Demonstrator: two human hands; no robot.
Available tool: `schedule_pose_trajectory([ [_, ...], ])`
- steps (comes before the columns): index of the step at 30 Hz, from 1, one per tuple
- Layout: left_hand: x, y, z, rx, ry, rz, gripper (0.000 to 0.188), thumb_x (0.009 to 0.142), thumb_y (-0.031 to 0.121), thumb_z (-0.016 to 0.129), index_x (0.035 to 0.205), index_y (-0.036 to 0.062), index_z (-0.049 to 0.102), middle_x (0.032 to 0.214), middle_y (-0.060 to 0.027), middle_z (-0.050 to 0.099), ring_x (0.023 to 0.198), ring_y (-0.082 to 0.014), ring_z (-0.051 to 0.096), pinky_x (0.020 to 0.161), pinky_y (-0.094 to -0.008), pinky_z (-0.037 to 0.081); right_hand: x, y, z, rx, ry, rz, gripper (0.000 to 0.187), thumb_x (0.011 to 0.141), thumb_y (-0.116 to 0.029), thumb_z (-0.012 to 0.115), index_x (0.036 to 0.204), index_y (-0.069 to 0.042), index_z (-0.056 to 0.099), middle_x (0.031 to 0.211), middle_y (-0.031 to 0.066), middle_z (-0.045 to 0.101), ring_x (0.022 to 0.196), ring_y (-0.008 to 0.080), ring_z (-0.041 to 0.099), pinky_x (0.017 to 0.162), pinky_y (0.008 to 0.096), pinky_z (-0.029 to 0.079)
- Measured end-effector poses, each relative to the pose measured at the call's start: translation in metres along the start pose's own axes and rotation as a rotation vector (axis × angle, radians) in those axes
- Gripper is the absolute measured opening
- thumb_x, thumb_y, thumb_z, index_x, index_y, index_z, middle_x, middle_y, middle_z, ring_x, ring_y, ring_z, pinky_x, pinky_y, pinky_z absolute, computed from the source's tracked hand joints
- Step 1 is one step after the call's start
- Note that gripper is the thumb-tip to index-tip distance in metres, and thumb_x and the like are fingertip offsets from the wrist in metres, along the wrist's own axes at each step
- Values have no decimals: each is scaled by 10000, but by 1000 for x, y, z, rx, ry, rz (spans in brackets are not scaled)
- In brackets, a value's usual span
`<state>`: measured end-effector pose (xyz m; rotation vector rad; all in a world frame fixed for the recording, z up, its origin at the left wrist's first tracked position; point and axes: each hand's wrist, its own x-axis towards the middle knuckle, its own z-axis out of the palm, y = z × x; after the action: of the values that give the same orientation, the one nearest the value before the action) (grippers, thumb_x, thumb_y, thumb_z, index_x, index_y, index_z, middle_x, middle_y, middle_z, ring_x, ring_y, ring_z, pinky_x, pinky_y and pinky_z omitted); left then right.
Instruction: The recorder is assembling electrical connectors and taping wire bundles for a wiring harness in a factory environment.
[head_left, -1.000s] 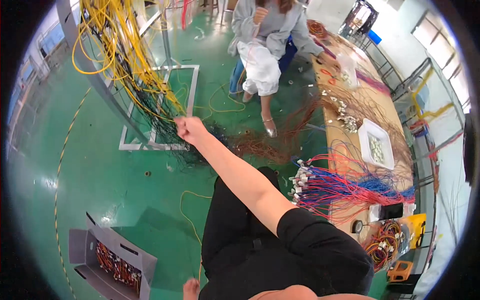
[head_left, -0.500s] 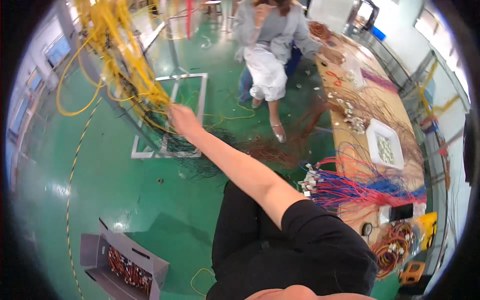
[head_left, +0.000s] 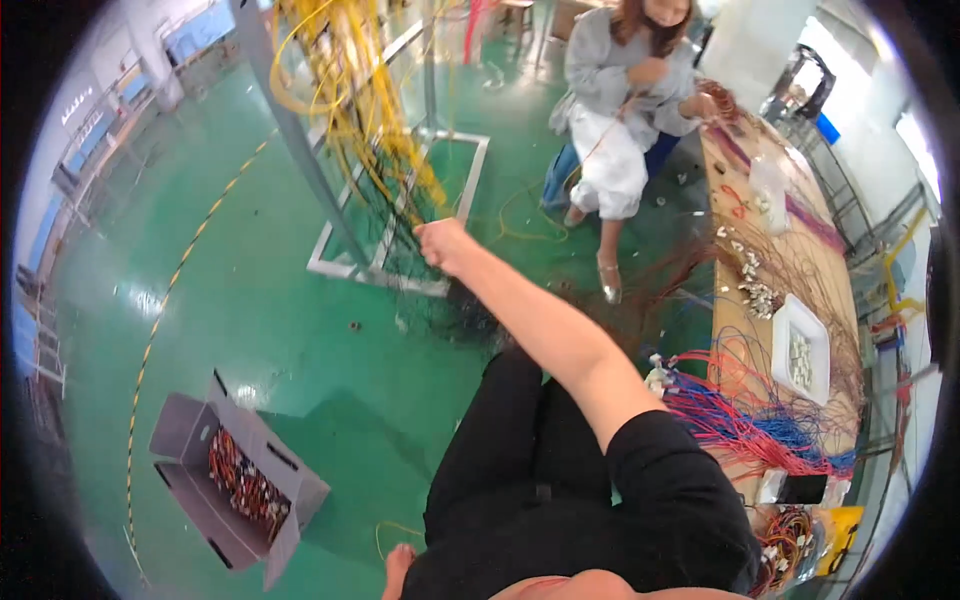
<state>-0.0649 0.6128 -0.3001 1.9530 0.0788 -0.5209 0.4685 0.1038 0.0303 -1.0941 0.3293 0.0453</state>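
A grey box (head_left: 195,510) sits on the green floor (head_left: 230,330). Next, yellow wires (head_left: 362,100) hang by the grey stand (head_left: 298,135), with their low ends near the right front corner of its foot. They look light, bendy and easy to tangle; low on the bunch seems a good place to hold. I can't tell if the left hand (head_left: 397,563) has anything. The right hand (head_left: 443,245) is curled around the yellow tips.
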Motion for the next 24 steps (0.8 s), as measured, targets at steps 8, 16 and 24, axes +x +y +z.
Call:
schedule_pose_trajectory([
  [8, 27, 40, 2, -182, 4, -174, 270, 964, 235, 455, 953, -3, 583, 738, -108, 464, 675, -228, 399, 617, -398, 384, -67, -160, 114, 74, -357, -779, 194, 908, -142, 531, 733, -72, 487, 550, -50, 374, 442, 66, 328, 396, 251, 228],
  [16, 71, 99, 15, -245, -85, -212, 250, 956, 218, 455, 968, 15, 600, 850, -114, 549, 800, -237, 512, 714, -394, 440, -46, -48, 44, 144, -285, -449, 136, 926, -125, 459, 803, -97, 511, 550, -20, 402, 378, 84, 326, 347, 250, 205],
  [24, 88, 76, -83, -158, 470, 84, 414, 996, 286, 380, 1265, -5, 499, 1084, -114, 593, 1023, -189, 541, 949, -336, 414, -102, 37, 73, -289, -291, -460, 198, 986, -175, 377, 890, -55, 502, 626, -1, 434, 549, 74, 422, 478, 240, 357],
])
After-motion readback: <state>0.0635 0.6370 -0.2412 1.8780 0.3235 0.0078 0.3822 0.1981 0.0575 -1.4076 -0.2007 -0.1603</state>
